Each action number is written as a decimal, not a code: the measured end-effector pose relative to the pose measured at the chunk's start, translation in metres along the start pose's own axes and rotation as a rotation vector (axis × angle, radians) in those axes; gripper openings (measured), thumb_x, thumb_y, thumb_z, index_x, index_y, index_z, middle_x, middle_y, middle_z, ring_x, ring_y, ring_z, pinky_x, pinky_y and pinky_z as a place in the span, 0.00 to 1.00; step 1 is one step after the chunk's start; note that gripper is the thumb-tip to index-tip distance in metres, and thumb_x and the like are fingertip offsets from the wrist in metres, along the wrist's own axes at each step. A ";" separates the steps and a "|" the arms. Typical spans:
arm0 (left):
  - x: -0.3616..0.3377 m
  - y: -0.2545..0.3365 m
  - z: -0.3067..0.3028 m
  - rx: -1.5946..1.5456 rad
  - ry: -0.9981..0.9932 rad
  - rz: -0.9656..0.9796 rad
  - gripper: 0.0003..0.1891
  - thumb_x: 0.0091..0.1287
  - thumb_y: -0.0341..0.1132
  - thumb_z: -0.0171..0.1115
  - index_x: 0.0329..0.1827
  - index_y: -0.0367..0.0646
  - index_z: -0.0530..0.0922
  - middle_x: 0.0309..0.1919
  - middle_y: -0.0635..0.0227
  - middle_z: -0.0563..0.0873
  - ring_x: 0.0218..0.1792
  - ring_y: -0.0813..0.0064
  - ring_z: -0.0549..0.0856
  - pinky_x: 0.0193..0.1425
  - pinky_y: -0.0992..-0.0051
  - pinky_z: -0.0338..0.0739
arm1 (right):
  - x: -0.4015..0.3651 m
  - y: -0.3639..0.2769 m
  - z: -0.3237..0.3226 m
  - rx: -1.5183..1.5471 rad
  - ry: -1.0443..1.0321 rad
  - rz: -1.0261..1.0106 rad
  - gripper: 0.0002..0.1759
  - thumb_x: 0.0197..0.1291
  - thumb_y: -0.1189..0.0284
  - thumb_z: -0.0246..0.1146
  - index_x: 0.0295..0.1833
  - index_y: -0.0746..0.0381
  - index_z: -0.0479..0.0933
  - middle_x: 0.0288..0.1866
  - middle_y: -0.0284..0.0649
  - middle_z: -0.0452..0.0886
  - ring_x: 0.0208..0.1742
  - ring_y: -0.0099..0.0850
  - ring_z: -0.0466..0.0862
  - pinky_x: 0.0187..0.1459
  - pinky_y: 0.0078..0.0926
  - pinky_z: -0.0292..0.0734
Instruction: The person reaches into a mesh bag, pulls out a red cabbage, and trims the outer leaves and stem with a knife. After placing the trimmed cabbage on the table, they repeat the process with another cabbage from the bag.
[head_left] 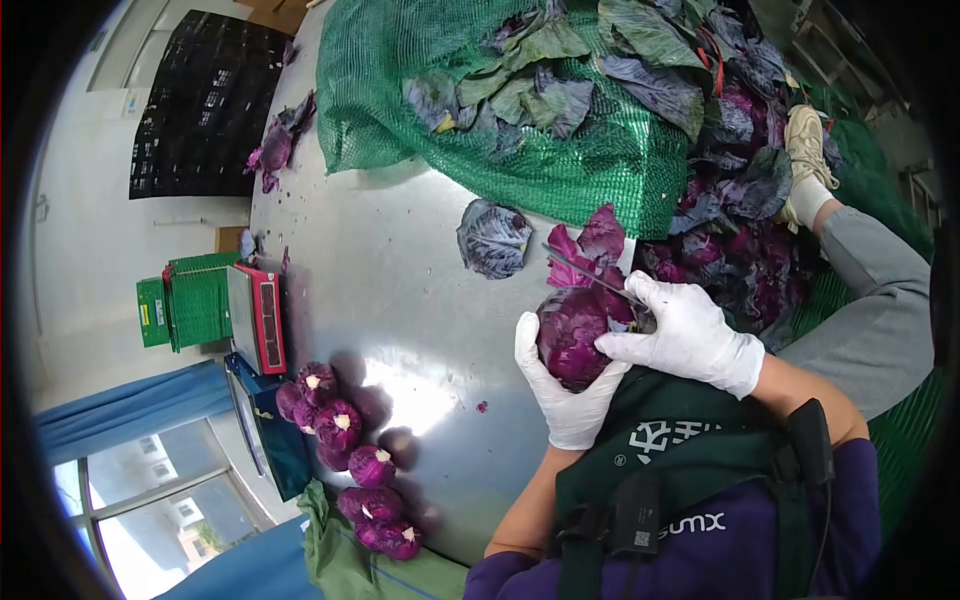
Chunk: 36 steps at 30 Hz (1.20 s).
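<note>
My left hand, in a white glove, cups a red cabbage from below and the side, fingers wrapped round it. In my white-gloved right hand is a knife, its thin blade pointing up and left above the cabbage. The right thumb rests against the side of the cabbage. Loose purple leaves lie just past the blade, partly behind it. A detached dark outer leaf lies on the metal table to the left of these.
Several trimmed red cabbages stand along the table's left side. A red scale is behind them, near green crates. Green mesh netting with loose leaves covers the far side. Untrimmed cabbages are heaped at the right.
</note>
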<state>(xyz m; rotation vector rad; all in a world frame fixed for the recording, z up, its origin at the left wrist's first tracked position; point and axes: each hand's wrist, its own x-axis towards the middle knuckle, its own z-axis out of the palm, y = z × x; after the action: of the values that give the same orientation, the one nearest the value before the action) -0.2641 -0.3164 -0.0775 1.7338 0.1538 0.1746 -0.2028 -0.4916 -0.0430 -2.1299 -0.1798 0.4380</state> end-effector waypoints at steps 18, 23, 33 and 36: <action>0.021 0.002 0.004 0.574 -0.006 0.424 0.61 0.47 0.46 0.89 0.80 0.37 0.57 0.74 0.43 0.62 0.75 0.41 0.64 0.78 0.48 0.61 | 0.029 0.119 -0.008 0.062 0.548 0.164 0.19 0.59 0.72 0.67 0.57 0.62 0.85 0.43 0.51 0.88 0.42 0.45 0.90 0.45 0.37 0.85; 0.028 0.008 0.013 0.638 -0.075 0.448 0.59 0.46 0.43 0.89 0.79 0.36 0.59 0.74 0.44 0.64 0.75 0.43 0.66 0.79 0.49 0.60 | 0.012 0.016 -0.037 -0.037 0.315 -0.285 0.38 0.51 0.63 0.78 0.69 0.59 0.76 0.54 0.41 0.79 0.50 0.37 0.84 0.52 0.32 0.83; 0.037 0.013 0.015 0.614 -0.210 0.456 0.58 0.45 0.34 0.82 0.81 0.37 0.57 0.75 0.43 0.62 0.76 0.37 0.61 0.78 0.42 0.56 | 0.014 0.006 -0.021 -0.153 0.150 -0.522 0.13 0.55 0.69 0.72 0.45 0.59 0.79 0.39 0.39 0.76 0.41 0.40 0.84 0.38 0.36 0.84; 0.038 0.013 0.013 0.651 -0.232 0.468 0.59 0.46 0.38 0.85 0.81 0.37 0.57 0.75 0.42 0.62 0.76 0.37 0.62 0.78 0.42 0.57 | 0.008 0.008 -0.013 -0.476 0.298 -0.519 0.11 0.50 0.72 0.69 0.38 0.56 0.76 0.35 0.37 0.75 0.33 0.36 0.83 0.28 0.34 0.82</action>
<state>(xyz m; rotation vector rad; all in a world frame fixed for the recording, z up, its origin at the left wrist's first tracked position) -0.2245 -0.3238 -0.0659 2.4042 -0.4147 0.2835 -0.1906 -0.5038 -0.0451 -2.4581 -0.6996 -0.2529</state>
